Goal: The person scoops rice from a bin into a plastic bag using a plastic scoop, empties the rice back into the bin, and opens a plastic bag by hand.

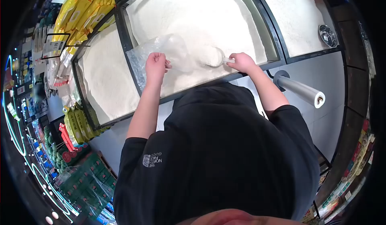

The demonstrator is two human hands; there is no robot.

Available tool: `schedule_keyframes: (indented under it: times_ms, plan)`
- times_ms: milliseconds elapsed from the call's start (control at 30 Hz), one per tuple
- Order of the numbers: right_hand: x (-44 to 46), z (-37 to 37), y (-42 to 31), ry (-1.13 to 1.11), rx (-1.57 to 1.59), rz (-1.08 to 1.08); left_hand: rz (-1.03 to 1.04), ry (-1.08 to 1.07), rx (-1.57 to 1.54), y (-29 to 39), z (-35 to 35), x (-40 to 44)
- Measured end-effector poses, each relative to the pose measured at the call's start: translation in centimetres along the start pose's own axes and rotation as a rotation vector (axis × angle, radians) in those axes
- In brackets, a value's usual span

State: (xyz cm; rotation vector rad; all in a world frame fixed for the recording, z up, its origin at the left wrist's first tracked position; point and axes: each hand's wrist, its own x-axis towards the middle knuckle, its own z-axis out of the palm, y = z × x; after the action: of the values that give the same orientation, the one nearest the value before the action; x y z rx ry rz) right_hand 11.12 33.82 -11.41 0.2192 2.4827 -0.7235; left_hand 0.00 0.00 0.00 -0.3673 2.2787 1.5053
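Observation:
A clear plastic bag (173, 48) hangs from my left hand (156, 67), whose fingers are pinched on it above the large bin of white grains (193, 8). My right hand (242, 62) grips the handle of a white scoop (214, 57). The scoop's bowl lies at the grain surface, just right of the bag, and holds some of the white grains. Bag and scoop are close together.
Dark frames divide the large bin from a left bin (106, 72) and a right bin (295, 20), which holds a metal bowl (328, 36). A roll of plastic bags (301, 89) sticks out at the right front. Yellow packages (82, 10) stand at the upper left.

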Motion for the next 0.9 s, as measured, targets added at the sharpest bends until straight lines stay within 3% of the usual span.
schedule_keyframes:
  times_ms: [267, 467, 567, 900]
  plan:
    - [-5.1, -2.1, 1.8, 0.102, -0.037, 0.134, -0.001, -0.035, -0.040, 0.2, 2.8, -0.8]
    - [-8.8, -2.8, 2.7, 0.143, 0.316, 0.180, -0.009, -0.044, -0.098, -1.3, 3.6, -0.7]
    - [-10.4, -3.3, 2.3, 0.198, 0.347, 0.177, 0.033, -0.038, -0.101, -1.6, 4.2, -1.2]
    - [-12.9, -8.0, -2.6, 0.088, 0.456, 0.094, 0.061, -0.045, -0.045, -2.1, 5.2, -3.0]
